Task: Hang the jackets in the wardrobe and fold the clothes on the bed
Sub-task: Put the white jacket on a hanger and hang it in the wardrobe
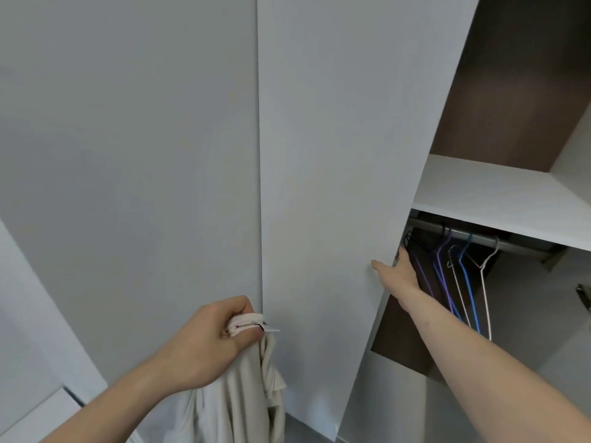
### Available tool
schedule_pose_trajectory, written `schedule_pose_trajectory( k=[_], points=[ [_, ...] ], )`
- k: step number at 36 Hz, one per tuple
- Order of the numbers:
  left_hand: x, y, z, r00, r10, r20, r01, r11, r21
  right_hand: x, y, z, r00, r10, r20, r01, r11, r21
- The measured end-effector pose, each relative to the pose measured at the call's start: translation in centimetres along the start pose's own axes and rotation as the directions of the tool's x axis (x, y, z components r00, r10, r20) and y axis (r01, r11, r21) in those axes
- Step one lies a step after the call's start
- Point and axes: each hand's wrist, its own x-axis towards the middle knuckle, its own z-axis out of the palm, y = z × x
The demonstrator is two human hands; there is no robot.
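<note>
- Jacket [243,388], cream-coloured, near centre of the head view: hangs bunched from the collar, label showing at the top, cloth trailing down out of view at the bottom edge.
- Left hand [204,340]: fingers and thumb curled tight round the collar, pinching the labelled band; hangs just beside the seam between the two closed panels.
- Right hand [398,271]: reaches far right to the door [335,155]; thumb lies flat on the front face, fingers wrapped round the door's right edge and mostly hidden behind it, so gripping that edge.
- Wardrobe [499,193] right of the door: white shelf above, grey rail [473,235] under it.
- Hangers [460,282] on the rail: thin wire ones, purple, blue and white, all bare, just beyond the right hand's fingers.
- Step in hand, judged: clearing the door off the opening to reach a hanger.
- Doing it well: push at the edge with an even pull; keep fingers clear of the hanger hooks behind the panel.
- Hold the collar high on the left so the cloth does not catch in the door's path.
- Next, likely: take one bare hanger, the white one at far right being the freest, and feed it into the shoulders by the collar.
- Bed and clothes to fold: not in view.
</note>
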Motion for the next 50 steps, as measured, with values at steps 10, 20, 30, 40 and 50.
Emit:
schedule_pose_trajectory(
  k=[10, 20, 30, 40, 50],
  points=[
    [-2.4, -1.5, -1.1, 0.996, -0.082, -0.027, 0.080, 0.995, -0.056, -5.1, 1.0, 0.4, 0.995, -0.076, -0.063, 0.080, 0.994, 0.079],
    [-8.6, 0.2, -1.4, 0.974, -0.180, -0.135, 0.171, 0.982, -0.078, -15.4, 1.7, 5.3, 0.955, -0.279, 0.103, 0.261, 0.952, 0.161],
    [-12.1, 1.4, -1.2, 0.971, -0.216, -0.105, 0.215, 0.976, -0.014, -19.5, -0.8, 9.6, 0.883, -0.374, 0.283, 0.350, 0.927, 0.133],
    [-12.9, 1.1, -2.1, 0.974, -0.223, -0.036, 0.225, 0.974, 0.031, -20.6, -5.3, 17.6, 0.703, -0.527, 0.478, 0.658, 0.737, -0.155],
    [-10.1, -1.5, -3.8, 0.988, -0.138, -0.066, 0.138, 0.990, 0.004, -21.3, -8.4, 24.8, 0.711, -0.513, 0.481, 0.657, 0.729, -0.193]
  ],
)
